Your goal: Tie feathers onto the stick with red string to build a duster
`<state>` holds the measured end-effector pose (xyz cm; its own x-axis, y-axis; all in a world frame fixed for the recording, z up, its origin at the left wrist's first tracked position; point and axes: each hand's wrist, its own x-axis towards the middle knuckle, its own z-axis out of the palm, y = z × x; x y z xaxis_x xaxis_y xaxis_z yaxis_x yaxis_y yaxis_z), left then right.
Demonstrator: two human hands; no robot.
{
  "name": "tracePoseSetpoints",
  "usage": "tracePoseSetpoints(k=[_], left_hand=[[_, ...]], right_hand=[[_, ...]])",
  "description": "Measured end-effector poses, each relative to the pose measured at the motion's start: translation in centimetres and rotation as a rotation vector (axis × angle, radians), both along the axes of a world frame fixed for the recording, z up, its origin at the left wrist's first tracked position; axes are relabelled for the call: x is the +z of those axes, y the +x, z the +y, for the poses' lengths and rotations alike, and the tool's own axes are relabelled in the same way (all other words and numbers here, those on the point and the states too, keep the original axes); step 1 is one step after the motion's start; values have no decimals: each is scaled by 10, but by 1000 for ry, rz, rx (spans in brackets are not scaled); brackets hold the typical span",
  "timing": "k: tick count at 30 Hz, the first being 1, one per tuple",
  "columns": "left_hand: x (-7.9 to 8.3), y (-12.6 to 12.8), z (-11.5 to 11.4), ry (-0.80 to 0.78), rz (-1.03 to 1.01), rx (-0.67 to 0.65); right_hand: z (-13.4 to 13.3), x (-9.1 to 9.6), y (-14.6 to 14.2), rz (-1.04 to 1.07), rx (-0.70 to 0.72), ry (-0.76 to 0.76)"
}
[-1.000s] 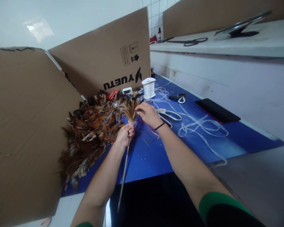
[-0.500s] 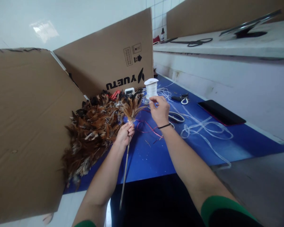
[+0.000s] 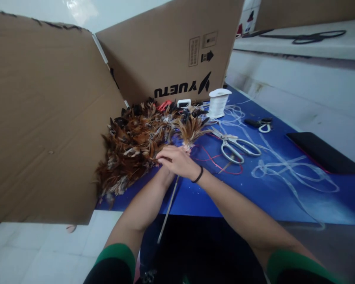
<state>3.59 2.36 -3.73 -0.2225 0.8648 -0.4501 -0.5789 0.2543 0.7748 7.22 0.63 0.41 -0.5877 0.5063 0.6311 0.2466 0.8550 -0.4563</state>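
Observation:
My left hand (image 3: 187, 149) is closed round a thin stick (image 3: 168, 213) just below a tuft of brown feathers (image 3: 189, 129) bound at its top, like a small feather duster. The stick slants down toward my lap. My right hand (image 3: 179, 161) crosses over the left one and covers most of it. Its thumb and fingertips come together beside the pile of brown and black feathers (image 3: 139, 142); whatever is between them is too small to make out. Just right of the tuft lie silver scissors (image 3: 235, 146), blades toward it, with red string (image 3: 214, 159) beside them.
A white ribbon spool (image 3: 218, 103) stands behind the scissors. Loose clear ribbon (image 3: 296, 173) trails across the blue table (image 3: 207, 201). Black-handled cutters (image 3: 254, 123) and a dark phone (image 3: 325, 152) lie to the right. Cardboard panels (image 3: 47, 118) wall the left and back.
My right hand has swung left from in front of the spool to across my left hand, uncovering the scissors. My left hand keeps the stick. The whole view has shifted.

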Motion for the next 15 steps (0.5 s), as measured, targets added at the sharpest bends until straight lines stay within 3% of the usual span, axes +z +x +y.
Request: tracePoseSetpoints(k=[2, 3, 8, 15], left_hand=[[2, -2, 2, -66, -584, 84], [3, -5, 3, -64, -742, 59], [3, -19, 6, 69, -574, -218], [-5, -20, 8, 225, -241, -364]], right_hand=[[-8, 3, -16, -158, 117, 9], [-13, 5, -24, -237, 177, 15], [-30, 11, -68, -564, 356, 75], [-41, 7, -106, -753, 278, 98]])
